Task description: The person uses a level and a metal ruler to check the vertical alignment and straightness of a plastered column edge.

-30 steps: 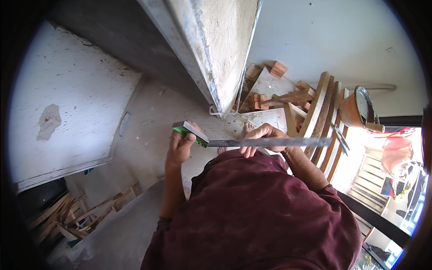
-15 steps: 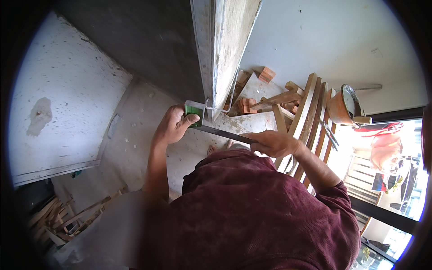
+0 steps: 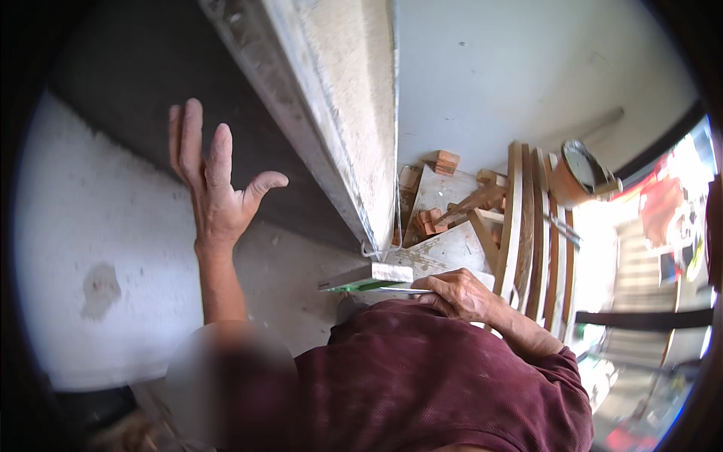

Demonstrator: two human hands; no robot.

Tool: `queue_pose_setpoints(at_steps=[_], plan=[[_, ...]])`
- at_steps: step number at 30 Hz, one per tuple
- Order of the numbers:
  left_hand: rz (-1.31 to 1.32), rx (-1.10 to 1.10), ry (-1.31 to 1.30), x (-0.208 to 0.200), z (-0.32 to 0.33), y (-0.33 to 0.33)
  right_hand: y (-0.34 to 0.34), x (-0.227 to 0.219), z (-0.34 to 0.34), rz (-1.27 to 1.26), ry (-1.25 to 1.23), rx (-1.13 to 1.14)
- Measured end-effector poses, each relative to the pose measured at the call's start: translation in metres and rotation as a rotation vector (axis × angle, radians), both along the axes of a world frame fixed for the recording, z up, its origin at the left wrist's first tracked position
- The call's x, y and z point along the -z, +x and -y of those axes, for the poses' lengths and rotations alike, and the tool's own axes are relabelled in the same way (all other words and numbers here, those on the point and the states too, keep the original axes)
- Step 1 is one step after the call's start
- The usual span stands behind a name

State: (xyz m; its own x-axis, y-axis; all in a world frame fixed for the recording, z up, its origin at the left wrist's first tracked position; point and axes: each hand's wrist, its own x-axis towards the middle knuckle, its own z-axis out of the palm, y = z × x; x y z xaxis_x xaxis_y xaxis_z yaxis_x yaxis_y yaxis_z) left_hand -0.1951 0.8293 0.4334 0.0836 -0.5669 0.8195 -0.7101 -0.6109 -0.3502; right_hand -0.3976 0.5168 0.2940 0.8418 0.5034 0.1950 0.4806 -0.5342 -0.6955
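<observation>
My left hand [image 3: 220, 197] is raised at the left in front of the dark grey wall face [image 3: 151, 83], fingers apart and nothing in it. My right hand [image 3: 459, 295] is closed around the thin metal blade of what looks like a try square. The square's thick block [image 3: 388, 273], pale on top with a green side, sits at the foot of the pale wall edge [image 3: 354, 83] as I see it, in front of my chest. Whether it touches the edge I cannot tell. A bent wire clamp [image 3: 370, 251] hooks around this edge just beyond the block.
Wooden beams [image 3: 520, 226] stand close on the right. An orange bucket [image 3: 570, 181] with grey contents and tongs-like metal tools [image 3: 563, 228] are beside them. Bricks [image 3: 446, 162], boards and wood scraps lie on the floor. A bright opening with a dark rail [image 3: 648, 319] is at far right.
My left hand has let go of the square's green block and lifted up and left, fingers spread. My right hand keeps its hold. The view has shifted and the square appears lower and turned.
</observation>
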Motion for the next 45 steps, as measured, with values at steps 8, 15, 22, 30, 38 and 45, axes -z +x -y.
queue_pose_setpoints(at_steps=[8,15,22,30,38,45], plan=[[0.295,0.445,0.205,-0.039,0.045,0.068,-0.015,0.033,-0.102,-0.083,0.102,0.427],[0.218,0.478,0.035,-0.03,0.056,0.059,-0.013,0.063,-0.217,-0.08,0.2,0.775],[0.302,0.533,-0.004,-0.029,0.056,0.069,0.022,0.111,-0.265,-0.057,0.46,0.863],[0.36,0.546,-0.042,-0.024,0.059,0.067,0.05,0.132,-0.277,-0.012,0.603,0.882],[0.355,0.529,-0.033,-0.024,0.063,0.071,0.045,0.133,-0.282,-0.087,0.649,0.805],[0.422,0.533,-0.026,-0.025,0.061,0.083,0.021,0.147,-0.287,-0.223,0.588,0.825]])
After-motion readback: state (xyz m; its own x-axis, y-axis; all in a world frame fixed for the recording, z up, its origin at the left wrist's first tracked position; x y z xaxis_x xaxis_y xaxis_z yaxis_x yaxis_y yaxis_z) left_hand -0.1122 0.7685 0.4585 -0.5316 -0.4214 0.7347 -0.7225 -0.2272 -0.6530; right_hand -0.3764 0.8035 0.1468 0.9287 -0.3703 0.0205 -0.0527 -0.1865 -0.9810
